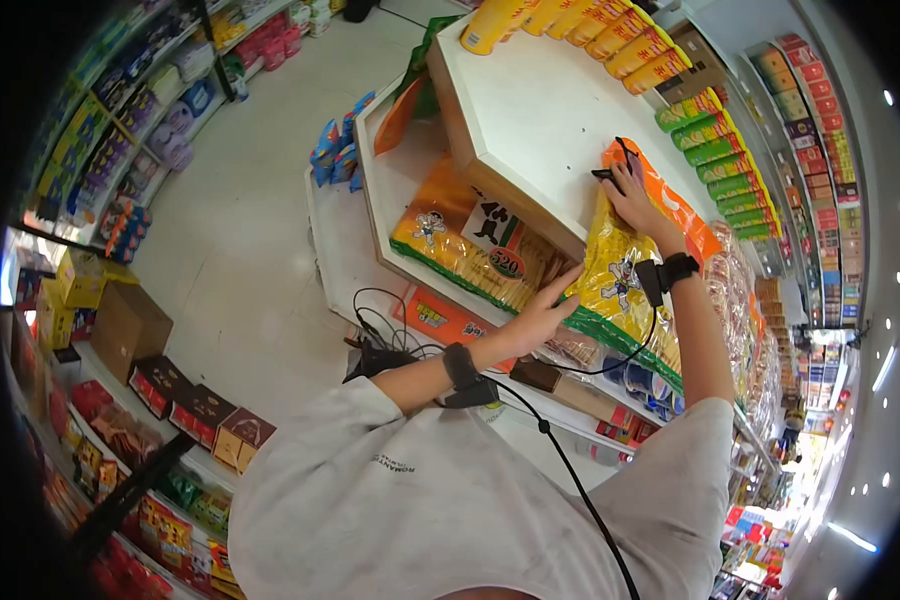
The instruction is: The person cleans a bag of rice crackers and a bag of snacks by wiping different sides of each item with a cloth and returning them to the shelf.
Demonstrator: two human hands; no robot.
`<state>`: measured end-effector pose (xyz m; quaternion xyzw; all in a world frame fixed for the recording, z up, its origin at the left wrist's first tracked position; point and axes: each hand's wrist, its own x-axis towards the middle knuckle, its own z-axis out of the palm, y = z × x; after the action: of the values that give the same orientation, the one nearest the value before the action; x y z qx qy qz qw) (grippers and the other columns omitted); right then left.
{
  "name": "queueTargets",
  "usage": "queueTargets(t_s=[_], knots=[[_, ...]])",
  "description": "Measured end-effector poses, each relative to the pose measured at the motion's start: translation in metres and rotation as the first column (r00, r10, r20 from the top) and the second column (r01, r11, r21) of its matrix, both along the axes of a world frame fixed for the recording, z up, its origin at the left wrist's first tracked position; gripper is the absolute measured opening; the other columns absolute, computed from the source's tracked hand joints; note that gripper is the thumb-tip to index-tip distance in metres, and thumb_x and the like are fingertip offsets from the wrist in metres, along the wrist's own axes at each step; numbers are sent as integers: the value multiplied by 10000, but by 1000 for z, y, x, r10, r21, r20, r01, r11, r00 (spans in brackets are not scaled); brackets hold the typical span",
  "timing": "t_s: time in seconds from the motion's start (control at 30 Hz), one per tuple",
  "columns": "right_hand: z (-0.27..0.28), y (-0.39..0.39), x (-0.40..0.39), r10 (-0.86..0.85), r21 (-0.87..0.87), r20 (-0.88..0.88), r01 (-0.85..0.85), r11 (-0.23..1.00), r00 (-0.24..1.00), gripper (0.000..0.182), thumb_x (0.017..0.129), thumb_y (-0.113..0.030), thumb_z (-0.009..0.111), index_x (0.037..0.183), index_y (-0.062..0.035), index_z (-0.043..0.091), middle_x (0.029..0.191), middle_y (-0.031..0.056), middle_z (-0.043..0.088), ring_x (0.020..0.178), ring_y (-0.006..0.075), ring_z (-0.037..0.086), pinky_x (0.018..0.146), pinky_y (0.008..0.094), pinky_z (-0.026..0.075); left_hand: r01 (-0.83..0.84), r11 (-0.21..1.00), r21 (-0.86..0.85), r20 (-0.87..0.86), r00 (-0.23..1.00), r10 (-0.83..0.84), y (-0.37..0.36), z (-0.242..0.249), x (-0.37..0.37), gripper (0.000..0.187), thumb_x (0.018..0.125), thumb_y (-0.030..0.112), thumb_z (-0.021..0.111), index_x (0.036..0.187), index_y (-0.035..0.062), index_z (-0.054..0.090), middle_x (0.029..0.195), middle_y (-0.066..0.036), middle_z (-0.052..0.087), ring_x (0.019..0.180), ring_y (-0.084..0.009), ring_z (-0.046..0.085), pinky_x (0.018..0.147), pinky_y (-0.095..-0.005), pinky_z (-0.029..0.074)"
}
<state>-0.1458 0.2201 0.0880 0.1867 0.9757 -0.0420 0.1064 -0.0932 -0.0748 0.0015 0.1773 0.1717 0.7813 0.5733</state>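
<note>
While both hands work the yellow bag:
Bag (620, 285): leans tilted on the white top tier's (530, 120) edge, 3 o'clock of centre.
R hand (632, 195): fingers spread flat on bag's upper end, pressing, not clamped.
L hand (542, 315): open palm vs bag's lower side, 9 o'clock of it.
Cans (715, 150): green row near, 1 o'clock.
Risk: no real grip, so bag prob. slides off edge onto lower-tier packs (470, 245); wrist cable (610, 365) cd snag.

Top shelf (530, 120): white, angled corners; yellow canisters (580, 25) and green canisters (715, 150) in rows along far edge.
Lower shelf (385, 190): big cracker bag (475, 250) lying flat.
Floor (250, 220): pale tile.
</note>
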Motion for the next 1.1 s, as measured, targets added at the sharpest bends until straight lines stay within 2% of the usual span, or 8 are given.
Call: queueTargets(t_s=[0.2,0.43,0.57,0.77,0.8,0.97,1.0,1.1], knots=[[2,19,19,-61,-167,-161,33,985,985,625,1052,-450,346,1524,-41,352,1623,203,203,1527,341,77,1236,415,114,6,999,-43,59,998,-4,-7,11,-6,589,1053,107,454,1582,190,208,1538,-73,328,1291,-265,500,972,-504,560],[-12,145,170,71,-11,-40,-71,997,997,503,1078,-392,285,1508,-163,410,1618,159,237,1519,368,70,1233,445,124,-34,996,-83,17,999,36,-8,16,0,595,1042,111,478,1574,192,224,1497,-78,403,1289,-282,510,963,-542,551],[-8,162,205,-263,-104,-86,254,962,961,533,1063,-443,309,1472,-135,457,1616,198,217,1522,354,65,1231,435,139,-12,996,-92,7,1000,12,-8,18,1,603,1043,128,486,1576,197,213,1504,-69,399,1283,-273,522,971,-538,543],[13,137,116,-349,-357,94,359,863,932,587,1013,-493,328,1241,-47,635,1235,212,647,1222,335,571,1056,375,375,2,994,-113,-17,1000,-4,-9,11,-1,612,1043,128,488,1579,198,201,1507,-66,396,1273,-273,535,966,-543,548],[12,115,97,-339,-271,-72,308,912,938,590,1006,-492,322,1190,-40,653,1178,220,672,1180,336,598,1027,379,404,0,993,-120,-16,1000,-2,-9,10,-1,615,1042,128,489,1580,197,199,1507,-66,396,1271,-273,536,964,-544,550],[11,61,1,-167,-198,-119,141,970,979,613,1004,-466,329,1229,19,629,1215,230,653,1201,366,574,1054,393,396,23,995,-96,31,999,-20,-10,6,-5,617,1046,111,477,1583,190,183,1498,-79,400,1261,-278,538,954,-555,562],[48,21,-7,-150,-313,-27,134,940,988,603,1005,-481,404,1396,-40,528,1480,172,470,1363,314,436,1147,375,294,25,995,-96,43,999,-21,-10,4,-5,619,1046,108,475,1584,191,180,1496,-83,400,1258,-278,539,955,-557,562],[6,35,-38,-99,-444,-259,-27,896,961,577,1000,-437,439,1422,-50,507,1537,164,395,1416,308,366,1165,366,273,17,993,-113,63,998,-10,-12,2,-3,616,1046,97,474,1584,187,187,1489,-95,405,1253,-272,537,964,-539,561]])
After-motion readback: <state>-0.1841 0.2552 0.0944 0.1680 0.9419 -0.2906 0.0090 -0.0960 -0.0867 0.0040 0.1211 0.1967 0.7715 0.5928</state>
